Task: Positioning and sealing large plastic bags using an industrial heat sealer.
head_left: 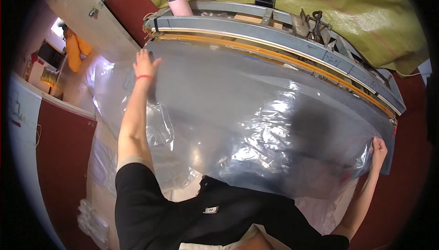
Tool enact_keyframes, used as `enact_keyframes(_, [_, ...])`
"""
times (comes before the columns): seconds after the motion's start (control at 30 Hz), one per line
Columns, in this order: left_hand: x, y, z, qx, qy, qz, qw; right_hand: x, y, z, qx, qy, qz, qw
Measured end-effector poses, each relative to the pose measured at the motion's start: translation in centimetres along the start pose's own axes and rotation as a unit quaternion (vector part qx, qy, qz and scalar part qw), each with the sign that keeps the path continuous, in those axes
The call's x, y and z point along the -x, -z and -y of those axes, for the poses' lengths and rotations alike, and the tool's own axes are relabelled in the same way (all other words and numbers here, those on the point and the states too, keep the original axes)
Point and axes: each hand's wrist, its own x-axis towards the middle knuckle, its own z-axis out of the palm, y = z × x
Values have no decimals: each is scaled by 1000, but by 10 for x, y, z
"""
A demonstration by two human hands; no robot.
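A wide sheet of clear plastic film [206, 90] stretches across the work surface in front of me, shiny and creased in the middle. My left hand [145, 65], with a red band at the wrist, reaches far forward to the film's far left corner. Its fingers are spread and lie flat. At the right end, my right hand [378, 153] pinches the edge of the film between thumb and fingers. Beyond the film runs a long metal sealing bar machine [219, 25] with an orange-yellow strip along its near side.
On the machine's left end stands a pink bottle [177, 1]. A metal clamp [316, 26] sits at its right part. Greenish-yellow sheeting [347, 17] hangs behind. To the left are an open door [91, 26] and a bundle of clear plastic [91, 222] on the floor.
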Motion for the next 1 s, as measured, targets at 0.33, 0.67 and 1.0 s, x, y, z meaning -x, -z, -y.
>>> enact_keyframes(0.33, [41, -13, -62, 156, -118, 43, 980, -18, 85, 40, 219, 21, 287, 932])
enact_keyframes(0.67, [-6, -56, -46, -8, -44, 89, 995, -13, 56, 78, 198, 139, 58, 969])
enact_keyframes(1.0, [-29, -82, -29, 23, -77, 66, 995, -26, 67, 54, 257, 68, 36, 963])
